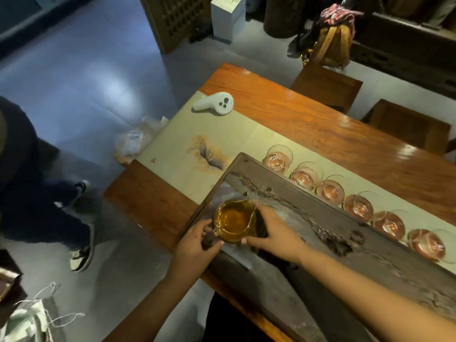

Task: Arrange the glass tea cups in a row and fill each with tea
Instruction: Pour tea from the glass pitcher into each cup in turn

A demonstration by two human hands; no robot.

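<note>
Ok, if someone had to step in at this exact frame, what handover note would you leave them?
Left hand: grips the dark handle of the glass pitcher.
Right hand: fingers curl round the pitcher's far side, steadying it.
The pitcher holds amber tea and sits at the near-left end of the dark tea tray.
Done: six glass cups stand in a row on the pale runner, along the tray's far edge.
Left: all six cups look empty; fill each, perhaps starting from the leftmost cup.
</note>
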